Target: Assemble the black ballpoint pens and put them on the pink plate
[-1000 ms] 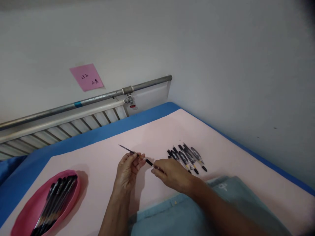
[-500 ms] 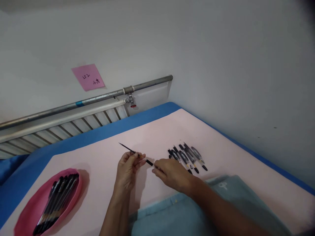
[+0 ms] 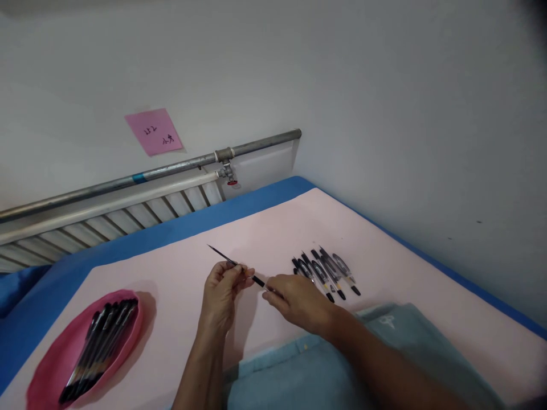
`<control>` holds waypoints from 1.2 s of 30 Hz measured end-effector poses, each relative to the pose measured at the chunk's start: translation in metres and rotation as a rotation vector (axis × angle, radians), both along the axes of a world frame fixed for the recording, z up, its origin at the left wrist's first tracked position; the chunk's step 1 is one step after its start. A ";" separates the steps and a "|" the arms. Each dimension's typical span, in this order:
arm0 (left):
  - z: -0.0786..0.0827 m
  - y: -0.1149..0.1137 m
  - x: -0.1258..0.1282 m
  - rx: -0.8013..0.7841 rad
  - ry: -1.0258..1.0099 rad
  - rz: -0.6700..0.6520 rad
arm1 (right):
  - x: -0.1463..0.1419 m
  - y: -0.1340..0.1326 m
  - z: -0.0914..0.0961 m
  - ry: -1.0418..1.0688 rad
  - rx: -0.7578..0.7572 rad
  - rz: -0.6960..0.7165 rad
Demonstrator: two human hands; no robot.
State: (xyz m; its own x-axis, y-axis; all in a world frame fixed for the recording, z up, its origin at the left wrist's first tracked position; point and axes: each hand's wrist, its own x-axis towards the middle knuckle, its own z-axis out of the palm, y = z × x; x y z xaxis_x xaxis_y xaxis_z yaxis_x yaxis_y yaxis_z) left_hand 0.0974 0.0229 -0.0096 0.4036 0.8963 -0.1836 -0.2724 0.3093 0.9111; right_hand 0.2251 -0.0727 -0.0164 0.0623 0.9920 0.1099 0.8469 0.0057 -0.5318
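My left hand (image 3: 224, 290) pinches a thin black pen refill (image 3: 222, 255) whose pointed end sticks out up and to the left. My right hand (image 3: 297, 302) is closed on the pen's other part; a short black piece (image 3: 258, 281) shows between the two hands. Both hands hover over a pale pink sheet (image 3: 273, 228). Just right of my right hand lies a row of several black pens (image 3: 327, 272). At the left, a pink oval tray (image 3: 47, 370) holds several more black pens (image 3: 100, 347).
The pink sheet lies on a blue surface (image 3: 179, 225) in a corner of white walls. A radiator (image 3: 106, 219) and a metal pipe (image 3: 171, 168) with a red valve run behind it. A pink note (image 3: 154, 131) sticks on the wall. Grey-blue cloth (image 3: 299, 370) covers my lap.
The hands stay together on the pen with almost no movement; the view has shifted slightly.
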 end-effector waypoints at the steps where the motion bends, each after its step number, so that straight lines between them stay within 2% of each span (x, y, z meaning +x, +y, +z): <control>1: 0.000 -0.002 0.001 0.018 0.013 -0.039 | -0.001 0.000 0.000 0.001 0.007 -0.005; 4: 0.002 -0.010 0.003 0.097 0.033 -0.178 | 0.001 0.000 0.003 0.030 0.047 -0.038; 7: 0.001 -0.015 0.005 0.186 0.071 -0.186 | 0.010 0.000 0.010 0.062 0.151 -0.154; 9: -0.002 -0.019 0.008 0.281 0.178 -0.219 | 0.019 -0.002 0.015 0.085 0.244 -0.259; 12: -0.012 -0.031 0.020 0.517 0.402 -0.349 | 0.030 -0.005 0.021 0.114 0.353 -0.375; 17: -0.035 -0.054 0.047 0.990 0.634 -0.478 | 0.035 -0.010 0.024 0.145 0.421 -0.413; 22: -0.046 -0.060 0.061 1.226 0.797 -0.548 | 0.034 -0.010 0.025 0.141 0.420 -0.407; 26: -0.042 -0.064 0.061 1.266 0.866 -0.592 | 0.033 -0.010 0.026 0.129 0.404 -0.398; 36: -0.031 -0.069 0.047 1.116 1.073 -0.558 | 0.032 -0.011 0.025 0.126 0.335 -0.342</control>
State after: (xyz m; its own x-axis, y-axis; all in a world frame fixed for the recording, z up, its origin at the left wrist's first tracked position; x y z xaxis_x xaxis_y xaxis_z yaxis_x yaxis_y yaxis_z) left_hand 0.1440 -0.0458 -0.0403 0.8242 0.5659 0.0220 0.5047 -0.7516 0.4247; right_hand 0.2572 -0.0837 0.0088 0.4117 0.8236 0.3902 0.7593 -0.0732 -0.6466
